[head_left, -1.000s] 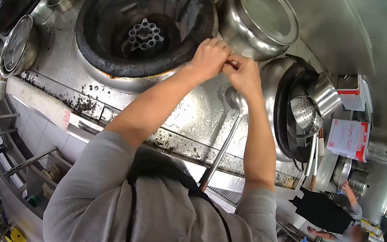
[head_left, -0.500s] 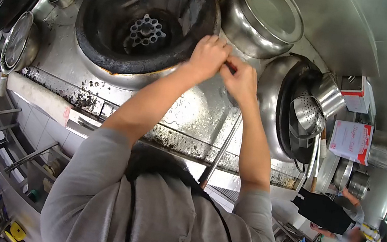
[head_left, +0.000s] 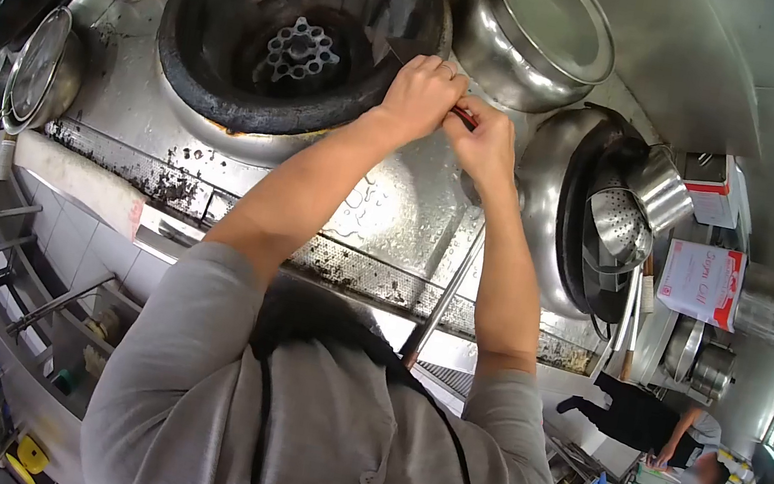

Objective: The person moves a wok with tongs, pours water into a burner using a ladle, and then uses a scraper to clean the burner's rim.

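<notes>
My left hand [head_left: 420,97] and my right hand [head_left: 483,144] meet near the right rim of the blackened wok burner [head_left: 193,95]. Both are closed around a thin red-and-dark object [head_left: 465,117], whose middle shows between them. A dark, pointed flat piece sticks out beyond my left fingers over the burner rim; whether it belongs to the same object I cannot tell. Inside the burner lies a metal ring plate with round holes [head_left: 302,50]. Most of the held object is hidden by my fingers.
A steel pot with pale liquid [head_left: 510,69] stands behind my hands. On the right are a steel vessel [head_left: 540,201], a perforated ladle [head_left: 620,223] and a marked box [head_left: 700,282]. Another person [head_left: 647,425] stands far right. A folded cloth [head_left: 78,178] lies at the left edge.
My hands have tilted slightly, and more of the red part and the dark pointed piece now shows. The view has shifted a little. The other person's arms have come together.
</notes>
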`<action>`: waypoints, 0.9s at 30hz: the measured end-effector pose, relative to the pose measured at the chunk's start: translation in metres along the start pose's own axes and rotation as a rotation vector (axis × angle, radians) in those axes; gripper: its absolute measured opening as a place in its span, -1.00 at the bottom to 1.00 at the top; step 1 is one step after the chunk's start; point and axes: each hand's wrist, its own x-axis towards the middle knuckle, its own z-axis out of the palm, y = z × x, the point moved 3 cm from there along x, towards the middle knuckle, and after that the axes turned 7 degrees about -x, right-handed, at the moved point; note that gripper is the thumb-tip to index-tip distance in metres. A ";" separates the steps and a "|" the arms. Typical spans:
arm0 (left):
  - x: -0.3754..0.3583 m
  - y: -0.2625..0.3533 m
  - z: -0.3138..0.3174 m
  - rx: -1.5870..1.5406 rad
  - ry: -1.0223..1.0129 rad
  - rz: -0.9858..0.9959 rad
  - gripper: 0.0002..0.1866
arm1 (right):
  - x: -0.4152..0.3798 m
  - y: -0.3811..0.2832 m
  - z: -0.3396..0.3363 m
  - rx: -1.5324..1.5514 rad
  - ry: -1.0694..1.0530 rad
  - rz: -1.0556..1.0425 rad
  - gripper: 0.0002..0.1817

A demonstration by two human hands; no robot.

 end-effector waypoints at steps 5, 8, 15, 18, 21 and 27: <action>-0.018 0.010 -0.003 -0.021 0.013 -0.064 -0.84 | -0.008 -0.004 -0.006 -0.038 0.024 -0.137 -0.76; 0.003 -0.002 0.003 -0.016 -0.017 -0.028 -0.85 | 0.005 0.007 -0.001 0.013 -0.036 -0.033 -0.75; 0.010 -0.001 0.001 0.011 -0.031 -0.059 -0.84 | 0.014 0.011 -0.007 0.000 -0.113 -0.051 -0.74; 0.025 -0.009 0.011 0.003 -0.023 -0.044 -0.84 | 0.039 0.020 -0.006 0.051 -0.032 -0.057 -0.74; 0.017 0.002 0.005 -0.010 -0.035 -0.082 -0.83 | 0.024 0.020 -0.014 -0.007 -0.043 -0.113 -0.73; 0.037 -0.021 0.021 0.003 -0.034 -0.079 -0.82 | 0.056 0.013 -0.013 -0.007 -0.074 -0.089 -0.73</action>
